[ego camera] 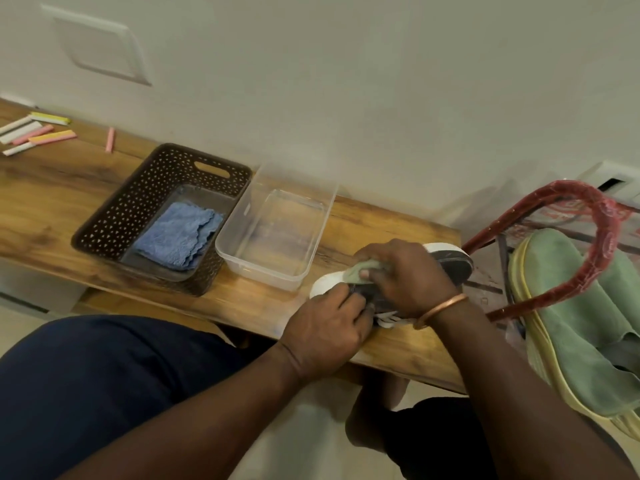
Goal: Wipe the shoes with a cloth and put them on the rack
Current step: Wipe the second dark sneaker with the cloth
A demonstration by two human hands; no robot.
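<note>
- Shoe (450, 261): dark upper, white sole; located on the right end of the wooden table (69, 202), close to the front edge, directly under both hands.
- Long axis: runs from the white toe at lower left to the heel at upper right, roughly along the table. The heel end is pointed toward the rack (602, 237).
- Left hand (325, 332): fingers curled at the lace area, by which the shoe is gripped and steadied.
- Right hand (405, 275): a green cloth (356, 273) is bunched under thumb and fingers and pressed onto the shoe near its middle. A metal bangle (441, 310) is worn on this wrist.
- Step judged to be wiping; placement on the rack is not yet done.
- Key relation: the rack stands just beside the table's right end, to the right of the shoe. The right hand is the nearer one, but it is occupied by the cloth.
- Rack content: a green shoe with a yellow sole (568, 306) is already lodged there, so free room is judged tight.
- Hidden: most of the shoe's upper is covered by the hands. Whether it rests on its sole or on its side cannot be told.
- Cut off: the rack's lower part and right side, so its shelves cannot be counted.
- Also noted: a brown basket (138, 192) holding a blue cloth (180, 237), and a clear plastic box (256, 271) beside it.
</note>
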